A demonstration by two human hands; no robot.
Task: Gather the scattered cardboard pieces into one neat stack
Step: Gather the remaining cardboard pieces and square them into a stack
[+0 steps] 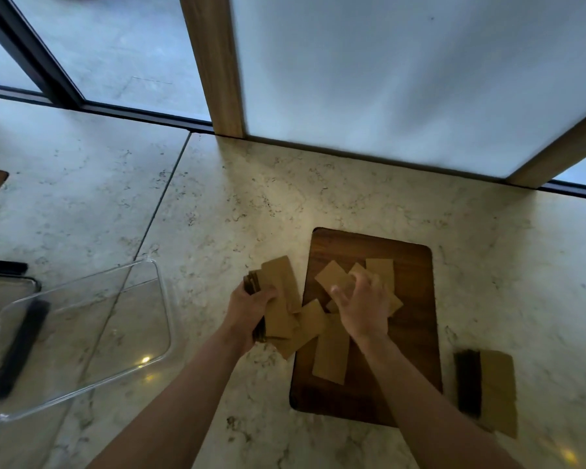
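— Is the stack done?
— Not yet. The left hand (251, 308) grips a bunch of cards (278, 299). The right hand (362, 306) reaches with curled fingers onto loose cards (332, 353) on the board (410, 333); I cannot tell if it holds one.
— What else?
— A stack (487, 390) sits right of both hands, a clear bin (82, 333) left, on the tabletop (217, 214). Nothing blocks.
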